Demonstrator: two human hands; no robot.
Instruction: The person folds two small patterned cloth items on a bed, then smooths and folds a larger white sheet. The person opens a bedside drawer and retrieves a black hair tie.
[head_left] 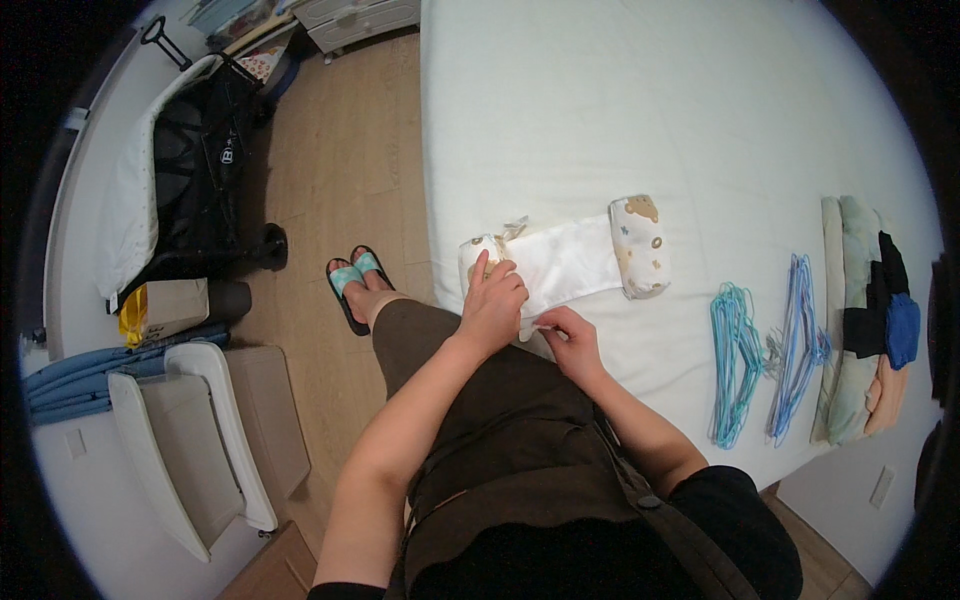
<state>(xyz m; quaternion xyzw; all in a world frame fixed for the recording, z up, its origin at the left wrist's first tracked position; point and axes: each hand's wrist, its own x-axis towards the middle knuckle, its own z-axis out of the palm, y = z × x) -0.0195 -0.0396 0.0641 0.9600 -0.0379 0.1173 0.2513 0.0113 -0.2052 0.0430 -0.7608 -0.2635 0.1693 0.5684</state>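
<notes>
A white baby side-sleeping pillow (572,262) lies on the bed in front of me, a flat middle panel between two bolsters. The right bolster (640,246) carries a brown bear print. My left hand (492,305) grips the left bolster (478,256) from above and covers much of it. At that bolster's far end a loose tie (516,226) sticks out. Close beside, my right hand (570,340) pinches a small white cloth end (537,323) at the pillow's near edge. Whether that is a tie or a cover's edge, I cannot tell.
To the right on the bed (560,110) lie teal hangers (736,365), blue hangers (795,350) and folded clothes (850,330). A black stroller wagon (195,165) stands left on the wooden floor, with a light plastic bin (265,410) nearer me.
</notes>
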